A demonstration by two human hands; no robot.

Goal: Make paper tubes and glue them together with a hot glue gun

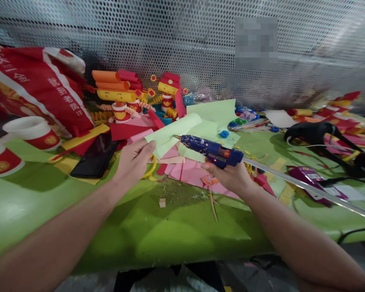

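My left hand pinches the left edge of a light green paper, which curls over at its top. In my right hand is a dark blue glue gun with a small red light lit; a clear glue stick sticks far out of its back. The nozzle points left, at the curled paper, and I cannot tell whether it touches. Another light green sheet lies behind the gun. Pink paper pieces lie beneath both hands.
Paper figures stand at the back, near a red bag. Paper cups and a black phone are at the left. On the right lie a purple device, cables and black headphones. A small wooden cube sits near the front.
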